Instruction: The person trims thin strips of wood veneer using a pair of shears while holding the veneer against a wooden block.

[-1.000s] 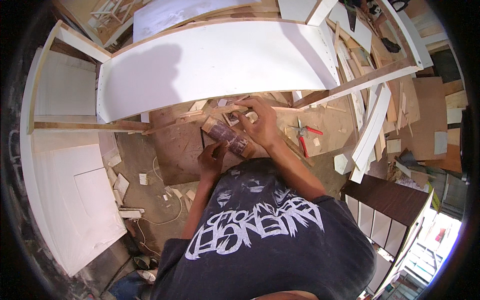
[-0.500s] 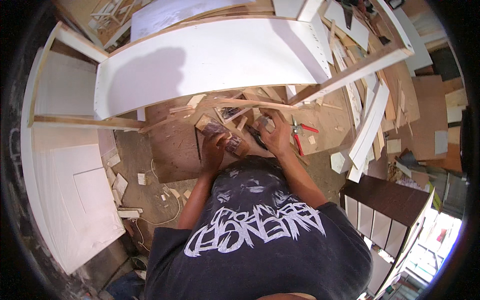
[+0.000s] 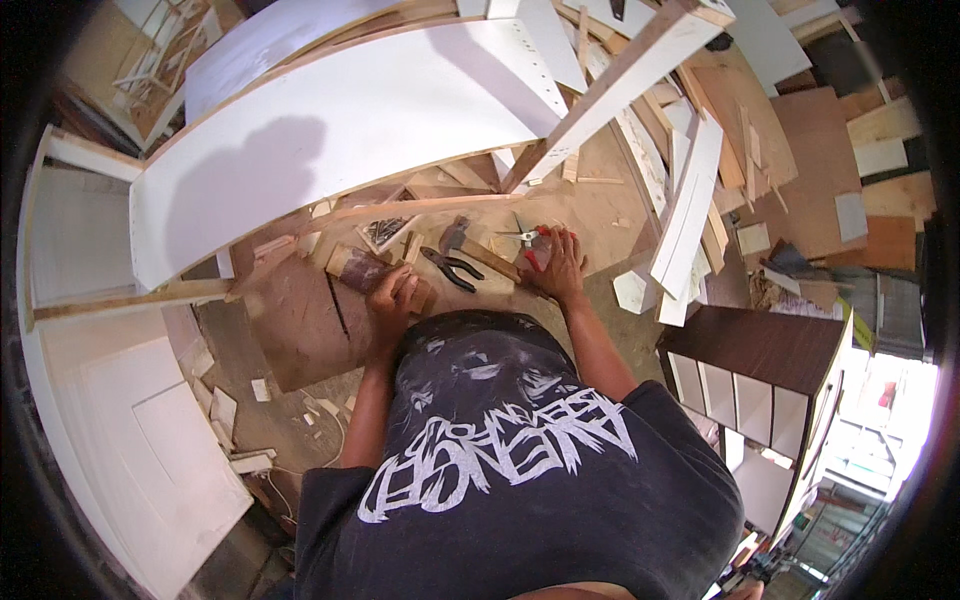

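Note:
My left hand [image 3: 393,292] is closed, its fingers curled over a brown block [image 3: 352,266] on the work surface. What it holds, if anything, is hidden. My right hand [image 3: 562,266] reaches with outstretched fingers over the red-handled pliers [image 3: 528,238], touching or just above their handles. Between my hands lies a hammer [image 3: 480,252], its handle running toward my right hand. Black pliers [image 3: 452,270] rest beside it, jaws toward the far side. Beyond them sits a small tray of nails [image 3: 385,233].
A large white panel frame [image 3: 340,130] stands across the far side, with a wooden leg [image 3: 610,95] jutting up at right. White strips [image 3: 688,205] and scraps are piled to the right. A dark-topped cabinet [image 3: 755,345] stands near right; a white panel [image 3: 150,430] lies left.
My right hand has left the hammer, which now lies down, and has moved right to the red-handled pliers. My left hand stays at the brown block. The whole view has shifted.

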`<state>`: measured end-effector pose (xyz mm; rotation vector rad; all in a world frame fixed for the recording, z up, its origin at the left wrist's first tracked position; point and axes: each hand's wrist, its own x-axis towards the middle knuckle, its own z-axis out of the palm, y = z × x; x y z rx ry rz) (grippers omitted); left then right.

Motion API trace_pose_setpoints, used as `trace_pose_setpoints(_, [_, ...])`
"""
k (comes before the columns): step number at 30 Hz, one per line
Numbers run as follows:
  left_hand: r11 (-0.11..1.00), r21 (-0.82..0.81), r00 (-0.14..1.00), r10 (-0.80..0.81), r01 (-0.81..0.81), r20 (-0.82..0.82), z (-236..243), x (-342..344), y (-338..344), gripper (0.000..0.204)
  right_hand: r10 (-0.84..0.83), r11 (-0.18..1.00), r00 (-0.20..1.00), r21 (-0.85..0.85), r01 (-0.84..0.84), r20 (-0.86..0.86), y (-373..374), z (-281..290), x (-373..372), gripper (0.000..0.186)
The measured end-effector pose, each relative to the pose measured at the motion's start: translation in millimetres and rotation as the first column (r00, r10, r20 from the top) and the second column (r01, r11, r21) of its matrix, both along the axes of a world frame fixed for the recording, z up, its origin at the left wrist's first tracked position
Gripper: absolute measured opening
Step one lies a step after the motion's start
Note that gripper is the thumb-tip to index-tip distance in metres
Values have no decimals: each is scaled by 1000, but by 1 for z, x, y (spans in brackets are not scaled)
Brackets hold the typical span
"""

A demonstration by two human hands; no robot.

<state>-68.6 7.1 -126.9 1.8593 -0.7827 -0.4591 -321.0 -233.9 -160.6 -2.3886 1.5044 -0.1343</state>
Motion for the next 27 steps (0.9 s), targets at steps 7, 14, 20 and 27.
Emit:
trace_pose_setpoints(7, [985, -9, 984, 170, -170, 60, 26, -6, 12, 25, 232, 964, 953, 174, -199, -194, -32, 20, 11, 95])
trace_pose_setpoints(14, [830, -174, 793, 558, -531, 245, 86, 16, 60, 17, 375, 927, 917, 32, -375, -137, -45, 19, 1, 68])
trace_pose_setpoints(20, [814, -264, 692, 579, -517, 431, 142, 75, 86, 23, 287, 847, 822, 271, -458, 492, -45, 32, -10, 55])
trace_pose_setpoints(27, [946, -152, 903, 319, -286, 288, 147, 156, 89, 30, 174, 739, 785, 448, -503, 594, 63, 138, 81, 41])
